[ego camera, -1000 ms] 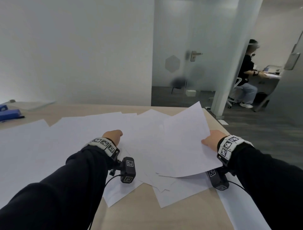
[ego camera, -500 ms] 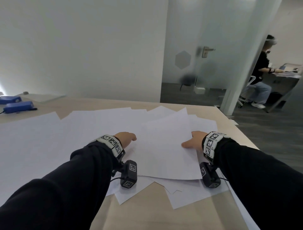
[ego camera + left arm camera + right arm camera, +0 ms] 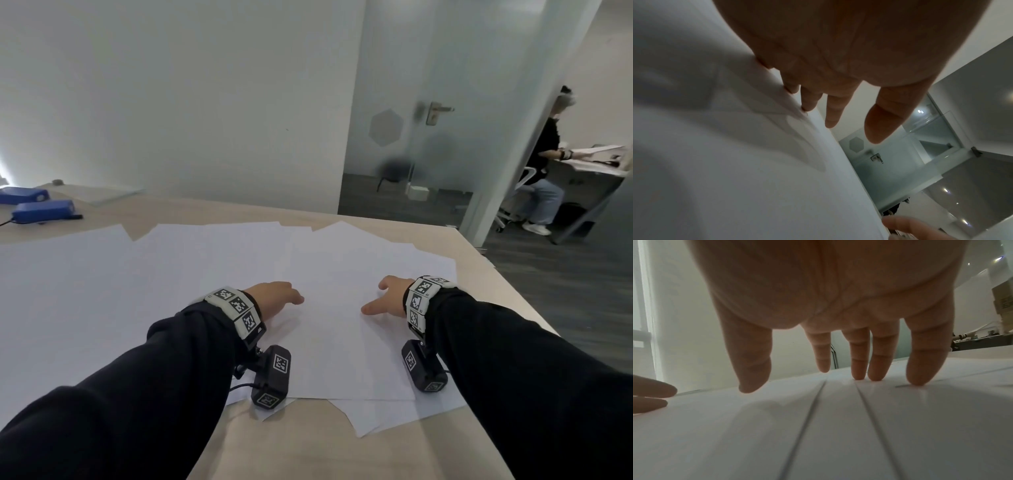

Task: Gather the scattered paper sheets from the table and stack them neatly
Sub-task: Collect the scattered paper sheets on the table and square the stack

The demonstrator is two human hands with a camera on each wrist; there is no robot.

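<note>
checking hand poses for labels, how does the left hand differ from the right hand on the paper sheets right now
The right hand is spread, four fingertips on the paper sheets, thumb just above. The left hand meets the sheets only along its outer fingers, with index and thumb lifted clear. From the head view, the left hand is at the left of the top sheet and the right hand at its right. Both are open, gripping nothing.

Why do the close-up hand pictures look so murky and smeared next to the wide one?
Head view: even light, edges bowed by the wide lens. Left wrist view: the paper sheets are blurred under the left hand. Right wrist view: the right hand is backlit, its fingers shadowing the paper.
</note>
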